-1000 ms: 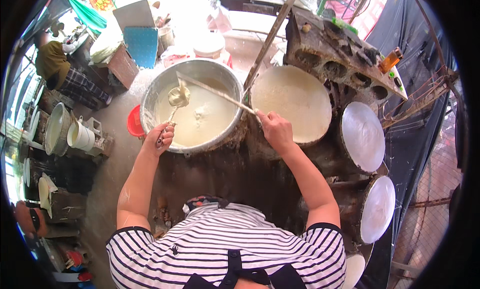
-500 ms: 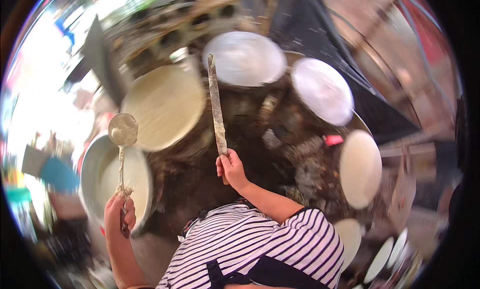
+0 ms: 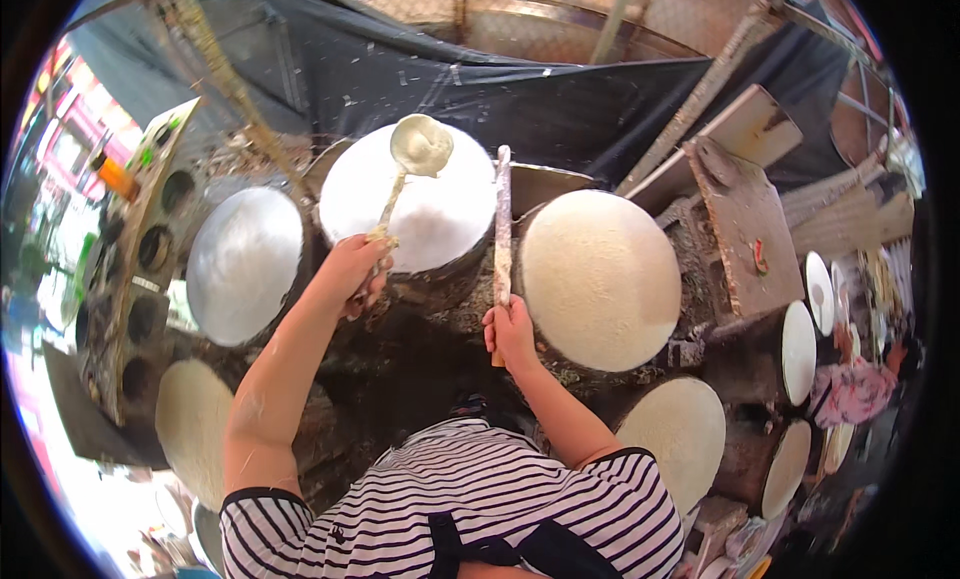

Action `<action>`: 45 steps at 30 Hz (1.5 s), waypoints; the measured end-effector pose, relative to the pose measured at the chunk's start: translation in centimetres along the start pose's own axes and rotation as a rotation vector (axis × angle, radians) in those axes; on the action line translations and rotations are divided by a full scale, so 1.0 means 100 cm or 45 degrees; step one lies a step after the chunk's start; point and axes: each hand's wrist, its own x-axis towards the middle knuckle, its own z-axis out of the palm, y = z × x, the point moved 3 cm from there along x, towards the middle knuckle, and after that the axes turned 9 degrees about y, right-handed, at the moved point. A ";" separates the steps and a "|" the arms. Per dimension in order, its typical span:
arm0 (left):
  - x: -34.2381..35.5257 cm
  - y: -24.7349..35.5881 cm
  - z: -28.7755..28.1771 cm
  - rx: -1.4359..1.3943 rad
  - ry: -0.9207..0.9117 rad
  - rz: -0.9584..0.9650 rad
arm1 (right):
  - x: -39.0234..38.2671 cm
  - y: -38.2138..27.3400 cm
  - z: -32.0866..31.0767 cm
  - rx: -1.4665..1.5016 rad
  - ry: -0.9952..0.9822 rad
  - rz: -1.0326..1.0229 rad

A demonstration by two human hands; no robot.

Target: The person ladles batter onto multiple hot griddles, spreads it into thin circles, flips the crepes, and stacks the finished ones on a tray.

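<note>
Left hand [image 3: 352,269] grasps the ladle [image 3: 420,147], full of batter, poised over the white disc [image 3: 425,204]. Right hand [image 3: 510,331] clenches the flat stick [image 3: 502,229] beside it. Pouring step, I'd say: tip, then spread evenly.

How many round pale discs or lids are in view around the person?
About 9: three across the top, one lower left, five at right. More may be hidden at the rim.

Sooty stove [image 3: 420,359], apparently bearing round steamers [image 3: 600,279]
</note>
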 end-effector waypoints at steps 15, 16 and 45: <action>0.110 -0.038 0.045 1.284 0.533 0.974 | 0.012 0.008 0.029 -0.013 0.202 0.005; 0.108 -0.036 0.041 1.327 0.543 1.029 | 0.012 0.009 0.033 -0.014 0.206 0.000; 0.139 -0.031 -0.029 1.106 0.843 0.848 | 0.109 0.036 0.100 -0.786 0.425 -0.569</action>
